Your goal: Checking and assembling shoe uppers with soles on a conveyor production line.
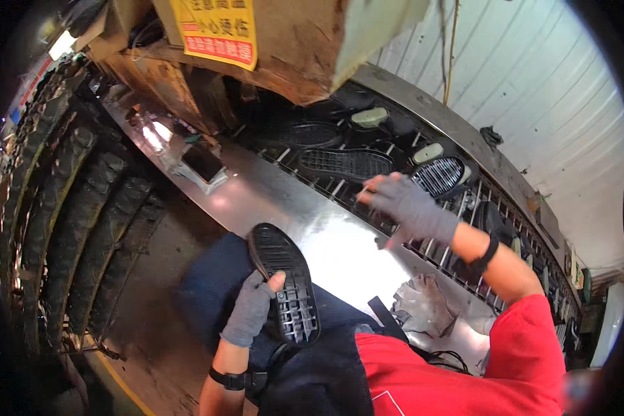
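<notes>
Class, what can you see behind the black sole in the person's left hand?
Around the black sole, dark blue clothing and metal bench show behind. The left hand has its thumb on top; its other fingertips, and anything directly behind the sole, are covered.

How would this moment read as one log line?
left hand: holds black shoe sole | right hand: open, over conveyor | conveyor: other soles | beside it: metal worktop

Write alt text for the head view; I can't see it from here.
A gray-gloved left hand grips a black shoe sole, its grid-patterned side facing the camera. The right hand, also gloved, is open over a rack of metal rods where more soles lie, beside a shiny metal ledge.
</notes>
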`<move>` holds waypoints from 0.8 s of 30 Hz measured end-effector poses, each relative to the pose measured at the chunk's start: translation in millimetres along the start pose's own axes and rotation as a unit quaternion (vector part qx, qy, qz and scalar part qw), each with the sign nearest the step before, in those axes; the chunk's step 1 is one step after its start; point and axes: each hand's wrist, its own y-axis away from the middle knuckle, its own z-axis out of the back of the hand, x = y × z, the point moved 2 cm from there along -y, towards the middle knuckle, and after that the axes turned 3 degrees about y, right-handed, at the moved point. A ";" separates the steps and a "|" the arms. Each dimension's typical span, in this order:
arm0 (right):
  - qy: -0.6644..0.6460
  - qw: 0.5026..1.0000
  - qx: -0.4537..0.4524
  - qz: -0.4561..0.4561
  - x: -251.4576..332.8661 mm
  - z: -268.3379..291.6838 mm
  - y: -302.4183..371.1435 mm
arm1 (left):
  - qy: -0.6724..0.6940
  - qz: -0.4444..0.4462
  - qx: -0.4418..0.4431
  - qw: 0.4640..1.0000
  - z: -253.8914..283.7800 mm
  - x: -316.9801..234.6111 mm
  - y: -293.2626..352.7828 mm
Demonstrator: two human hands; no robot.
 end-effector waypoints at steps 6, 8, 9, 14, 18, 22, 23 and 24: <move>0.193 0.955 0.216 -0.071 -73.7 -44.4 38.0 | 0.153 -0.057 -0.148 0.975 33.0 -10.9 64.8; 0.081 0.969 0.124 -0.199 -55.6 -29.8 23.1 | 0.177 -0.098 -0.179 0.963 34.6 1.3 74.5; 0.022 0.962 0.130 -0.237 -56.4 -39.6 28.5 | 0.181 -0.096 -0.176 0.963 40.4 18.4 72.3; -0.068 0.932 -0.185 -0.304 -50.8 -75.5 69.6 | 0.166 -0.013 -0.248 0.954 36.7 48.9 52.3; -0.119 0.734 -0.363 -0.561 -127.4 -92.7 150.3 | 0.153 -0.018 -0.219 0.963 42.2 46.6 46.9; -0.515 0.456 -0.292 -0.664 -211.0 -104.8 192.5 | 0.155 -0.023 -0.205 0.966 42.6 46.7 43.3; -0.609 0.386 -0.283 -0.632 -225.5 -113.3 194.8 | 0.158 -0.025 -0.206 0.966 38.5 44.3 43.4; -0.611 0.390 -0.280 -0.629 -234.8 -120.4 191.9 | 0.158 -0.016 -0.230 0.960 33.3 40.0 44.7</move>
